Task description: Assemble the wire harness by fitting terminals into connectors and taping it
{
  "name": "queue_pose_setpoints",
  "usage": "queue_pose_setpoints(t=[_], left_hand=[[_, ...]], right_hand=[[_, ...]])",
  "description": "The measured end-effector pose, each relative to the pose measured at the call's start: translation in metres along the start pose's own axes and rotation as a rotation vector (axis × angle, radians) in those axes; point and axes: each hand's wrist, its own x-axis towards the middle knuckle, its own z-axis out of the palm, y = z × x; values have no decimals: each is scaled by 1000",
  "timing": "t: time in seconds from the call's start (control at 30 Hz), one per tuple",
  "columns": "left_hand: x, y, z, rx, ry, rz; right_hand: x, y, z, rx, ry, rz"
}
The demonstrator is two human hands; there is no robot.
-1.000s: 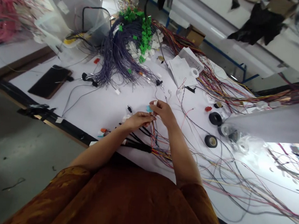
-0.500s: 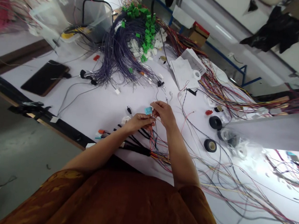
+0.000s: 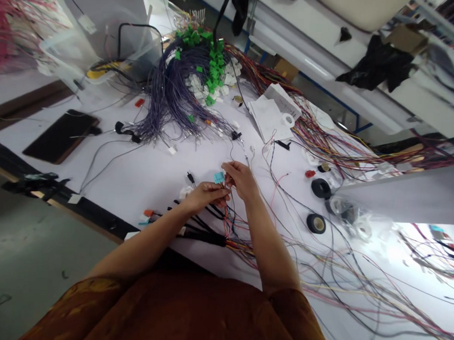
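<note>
Working the middle of the worktop now: the left hand and the right hand are close together, both grips narrow and pinched on thin coloured wires rising from a black-sleeved wire harness. A small teal connector sits right at the grip, between the two hands, though whether either hand has hold of it is hard to tell. Just left of the grip, a small black plug lies on its lead. Straight ahead, well past the grip, a big bundle of purple wires fans out below a cluster of green connectors. To the right of the grip are rolls of black tape and a red connector. Up and to the right lie loose papers, their print too small to read. Over to the left, a dark flat slab rests on the worktop.
</note>
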Motion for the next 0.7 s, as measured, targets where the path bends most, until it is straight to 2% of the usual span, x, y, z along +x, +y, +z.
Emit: queue_pose_setpoints(t=[0.1,0.23,0.33,0.5,0.63,0.7], left_hand=[[0,-1,-1,22,10,24],[0,-1,-3,127,46,74],[-3,-1,-5,230,78,147],[-9,2,-9,262,87,131],[-7,4,-8,201,214,52],[-7,4,-9,189,248,18]], right_hand=[[-19,2,-7,-91,36,-57],[-61,19,-12,-421,-9,-97],[-82,37,-6,-605,-12,-115],[-84,50,0,-632,-49,-240],[-92,57,-11,-738,-62,-227],[-102,61,-18,-722,-55,-223]])
